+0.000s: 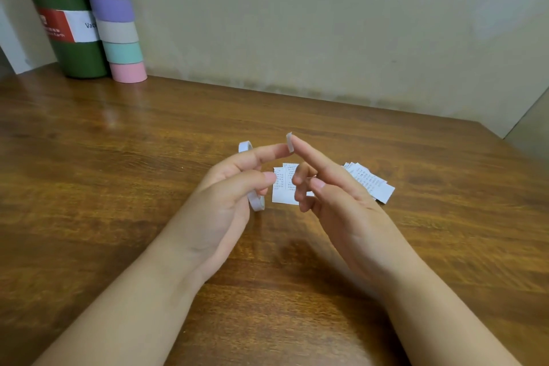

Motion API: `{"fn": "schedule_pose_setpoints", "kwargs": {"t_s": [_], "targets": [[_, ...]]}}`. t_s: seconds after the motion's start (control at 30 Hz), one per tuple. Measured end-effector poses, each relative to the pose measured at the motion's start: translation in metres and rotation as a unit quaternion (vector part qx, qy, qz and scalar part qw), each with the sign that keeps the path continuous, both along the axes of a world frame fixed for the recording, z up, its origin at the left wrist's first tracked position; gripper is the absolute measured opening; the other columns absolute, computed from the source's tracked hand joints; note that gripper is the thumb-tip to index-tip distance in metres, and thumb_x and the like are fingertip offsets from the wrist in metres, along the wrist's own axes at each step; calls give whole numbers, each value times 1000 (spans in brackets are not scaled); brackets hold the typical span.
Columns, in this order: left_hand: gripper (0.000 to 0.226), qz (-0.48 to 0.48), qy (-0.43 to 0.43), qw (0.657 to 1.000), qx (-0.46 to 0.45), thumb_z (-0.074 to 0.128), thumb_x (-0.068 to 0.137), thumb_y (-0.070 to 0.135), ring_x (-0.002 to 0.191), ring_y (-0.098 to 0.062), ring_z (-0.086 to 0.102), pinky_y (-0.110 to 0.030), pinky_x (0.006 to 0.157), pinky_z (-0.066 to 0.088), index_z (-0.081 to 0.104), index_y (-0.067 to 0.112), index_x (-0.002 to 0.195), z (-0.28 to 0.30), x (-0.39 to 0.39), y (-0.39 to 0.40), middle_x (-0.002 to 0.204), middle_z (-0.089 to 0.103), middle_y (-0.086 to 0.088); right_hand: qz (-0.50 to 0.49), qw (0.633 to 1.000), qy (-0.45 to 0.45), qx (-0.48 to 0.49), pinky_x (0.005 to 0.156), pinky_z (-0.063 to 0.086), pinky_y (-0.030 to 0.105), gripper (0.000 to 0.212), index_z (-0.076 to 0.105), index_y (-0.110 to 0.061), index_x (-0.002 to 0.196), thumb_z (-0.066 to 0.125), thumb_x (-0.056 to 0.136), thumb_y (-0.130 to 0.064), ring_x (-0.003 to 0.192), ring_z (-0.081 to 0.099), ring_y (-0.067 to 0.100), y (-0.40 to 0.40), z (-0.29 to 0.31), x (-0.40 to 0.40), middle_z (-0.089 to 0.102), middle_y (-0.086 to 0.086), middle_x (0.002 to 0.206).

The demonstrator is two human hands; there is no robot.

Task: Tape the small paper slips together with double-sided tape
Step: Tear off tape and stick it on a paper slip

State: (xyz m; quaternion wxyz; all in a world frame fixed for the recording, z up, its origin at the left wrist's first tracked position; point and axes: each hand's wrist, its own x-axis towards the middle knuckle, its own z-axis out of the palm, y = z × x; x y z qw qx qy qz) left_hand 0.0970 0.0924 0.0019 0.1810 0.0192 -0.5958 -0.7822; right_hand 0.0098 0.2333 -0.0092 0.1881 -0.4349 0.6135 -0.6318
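Tape piece (289, 141) caught between two forefinger tips above the bench (118, 157).
Left hand (234, 187) curled round tape roll (256, 200), right hand (329, 187) loose; paper slips (283, 187) lying below; risk of folding or sticking to skin.

left grip (234, 184) curled, right grip (329, 187) fingertips touching

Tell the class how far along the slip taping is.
Done: two slips lie side by side, apparently joined. In hand: the left hand holds the tape roll; a torn tape piece sits between both forefingers, right hand helping. Left: the fanned pile of slips waits.
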Motion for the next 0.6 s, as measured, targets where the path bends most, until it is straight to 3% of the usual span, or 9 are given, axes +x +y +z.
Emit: {"fn": "schedule_pose_setpoints", "kwargs": {"t_s": [0.13,0.23,0.3,0.4,0.47,0.6], "targets": [[33,-26,3,999,47,52,73,14,62,-2,60,-14,61,47,70,6,99,-1,1,-2,60,57,8,-11,999,44,23,91,37,32,49,53,-56,123,39,92,-21,89,46,8,0,1,2,52,-19,94],[40,-23,-12,999,43,61,74,9,62,-1,59,-17,61,46,56,-17,104,-3,0,-4,64,59,10,-17,995,88,47,94,34,16,49,51,-53,127,37,93,-20,92,48,0,2,2,3,50,-20,93],[37,-7,-27,999,46,65,73,13,62,0,56,-24,67,40,64,-8,104,-4,-1,-5,68,55,5,-24,990,123,58,92,32,9,49,49,-46,131,36,95,-15,94,46,4,3,3,3,47,-8,93],[20,4,-34,998,56,63,73,20,62,-1,53,-27,74,36,77,17,87,-1,0,-3,82,42,-6,-38,983,166,65,90,31,7,50,49,-43,131,35,97,-9,95,44,10,5,3,0,43,-1,94],[19,7,-41,998,57,63,72,23,62,-3,47,-27,73,36,77,18,85,-1,0,-3,90,41,-5,-38,979,188,65,89,31,7,50,49,-39,133,35,97,-7,93,43,11,5,2,-1,43,1,94],[15,17,-54,997,58,66,69,24,61,-3,44,-26,70,36,76,18,79,-2,0,-4,80,41,-3,-37,971,225,73,90,31,9,52,51,-36,135,35,97,-4,93,43,14,6,-1,-4,42,3,94]]}}
